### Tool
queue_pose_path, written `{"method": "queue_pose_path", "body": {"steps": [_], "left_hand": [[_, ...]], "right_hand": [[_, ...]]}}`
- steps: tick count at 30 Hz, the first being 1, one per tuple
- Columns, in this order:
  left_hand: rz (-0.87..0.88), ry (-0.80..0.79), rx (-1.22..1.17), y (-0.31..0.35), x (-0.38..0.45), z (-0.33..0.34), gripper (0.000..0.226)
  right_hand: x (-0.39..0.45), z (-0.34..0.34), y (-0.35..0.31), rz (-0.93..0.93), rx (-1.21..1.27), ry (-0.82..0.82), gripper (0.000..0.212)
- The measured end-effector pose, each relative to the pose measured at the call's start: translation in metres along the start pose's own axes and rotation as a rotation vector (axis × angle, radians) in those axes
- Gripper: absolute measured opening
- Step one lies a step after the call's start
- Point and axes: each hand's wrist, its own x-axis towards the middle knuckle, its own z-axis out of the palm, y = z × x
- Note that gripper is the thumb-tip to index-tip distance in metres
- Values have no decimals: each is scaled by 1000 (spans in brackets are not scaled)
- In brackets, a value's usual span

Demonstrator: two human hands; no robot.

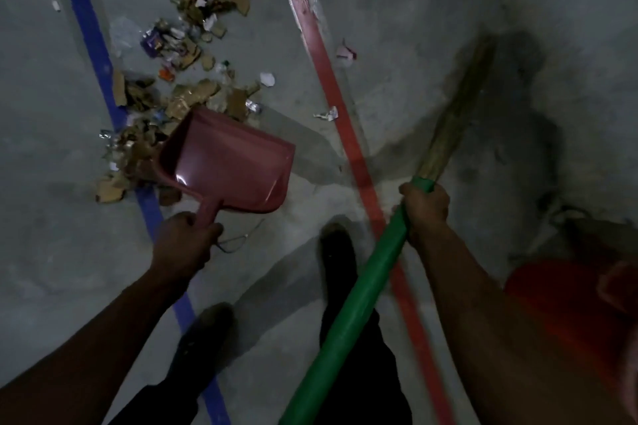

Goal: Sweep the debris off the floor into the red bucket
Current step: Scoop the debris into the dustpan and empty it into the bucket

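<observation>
A pile of debris (179,86), mostly torn cardboard, paper and foil scraps, lies on the grey floor at upper left. My left hand (184,245) grips the handle of a pink dustpan (228,162), which hangs tilted just above the pile's near edge and holds nothing. My right hand (426,205) grips the green handle of a broom (359,304); its straw bristles (455,114) point up and right, blurred. The red bucket (573,307) sits at the lower right, partly hidden behind my right forearm.
A blue floor stripe (93,38) runs under the pile and a red stripe (331,86) passes between the pile and the broom. Loose scraps (345,53) lie near the red stripe. My shoes (336,252) stand between the two stripes.
</observation>
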Motion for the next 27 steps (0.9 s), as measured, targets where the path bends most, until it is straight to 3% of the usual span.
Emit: {"method": "queue_pose_path", "body": {"steps": [3, 5, 9, 14, 19, 22, 24, 27], "left_hand": [[-32, 8, -56, 28, 6, 33, 18], [-44, 15, -88, 42, 9, 49, 18], [-71, 51, -138, 60, 15, 70, 17], [-118, 104, -169, 71, 10, 83, 21], [-173, 142, -203, 79, 0, 84, 35], [-196, 140, -160, 77, -10, 78, 38], [-208, 130, -112, 70, -17, 72, 35], [-239, 113, -67, 55, -24, 61, 36]], "right_hand": [[63, -27, -16, 83, 50, 79, 32], [99, -43, -26, 155, 44, 88, 45], [142, -42, -42, 259, -129, -57, 57], [113, 17, -46, 33, -453, -297, 51], [60, 82, -52, -156, -609, -525, 48], [33, 94, -61, -218, -630, -661, 32], [22, 84, -71, -269, -581, -673, 22], [16, 57, -83, -275, -491, -593, 24]]}}
